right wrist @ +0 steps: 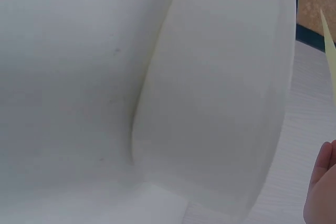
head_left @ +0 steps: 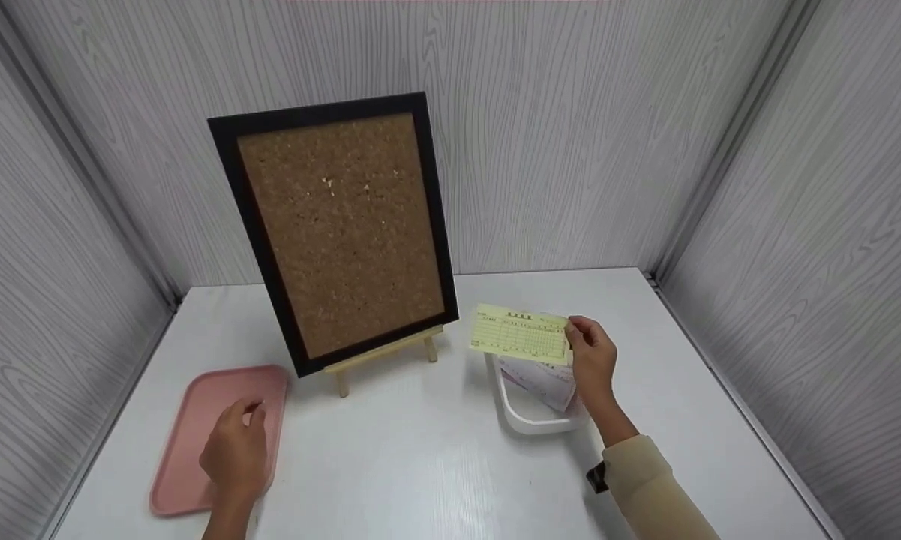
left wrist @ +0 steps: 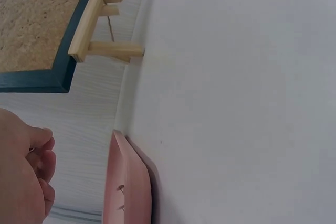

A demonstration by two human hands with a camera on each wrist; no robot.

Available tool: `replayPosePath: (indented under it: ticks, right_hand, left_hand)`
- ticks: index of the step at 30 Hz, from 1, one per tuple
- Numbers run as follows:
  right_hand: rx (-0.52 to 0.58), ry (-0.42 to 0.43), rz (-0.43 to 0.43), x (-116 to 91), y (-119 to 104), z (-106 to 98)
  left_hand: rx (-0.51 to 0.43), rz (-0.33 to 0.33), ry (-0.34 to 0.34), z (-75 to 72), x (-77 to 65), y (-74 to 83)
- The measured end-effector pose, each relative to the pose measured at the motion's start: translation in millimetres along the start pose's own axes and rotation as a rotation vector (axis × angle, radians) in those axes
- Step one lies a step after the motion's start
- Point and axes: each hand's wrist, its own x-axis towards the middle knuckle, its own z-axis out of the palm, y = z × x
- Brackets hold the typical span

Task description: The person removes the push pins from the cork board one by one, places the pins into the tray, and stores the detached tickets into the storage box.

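Note:
My right hand (head_left: 593,356) pinches the right edge of a yellow printed paper slip (head_left: 521,334), a form with ruled rows and columns. The slip hangs over a white plastic bin (head_left: 529,424) that holds white and pink printed papers (head_left: 544,382). My left hand (head_left: 236,450) is above the pink tray (head_left: 169,487), thumb and fingertips pinched together. A tiny shiny bit, like a metal pin, shows at those fingers; most of it is hidden. Small metal pins (left wrist: 121,188) lie in the tray. The cork board (head_left: 345,240) in its black frame stands behind, between my hands.
A small wooden easel (head_left: 382,350) props the board on the white table (head_left: 390,465). Pale wood-grain panels (head_left: 555,135) close in the back and both sides. Bright nicks mark the cork's upper half.

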Motion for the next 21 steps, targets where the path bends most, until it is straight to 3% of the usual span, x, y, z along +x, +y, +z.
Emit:
replayPosePath:
  ticks: [6,15,21]
  right_hand:
    - [-0.049,0.051,0.044,1,17,-9]
    - [-0.206,0.152,-0.009,2,31,-14]
    - [-0.288,0.165,-0.019,3,37,-12]
  left_hand:
    - [0.03,-0.056,-0.084,-1.9,0.5,-13.2]
    - [0.03,-0.126,-0.179,-1.3,-1.8,-23.9]
    - [0.041,-0.148,-0.206,-0.4,-3.5,-29.9]
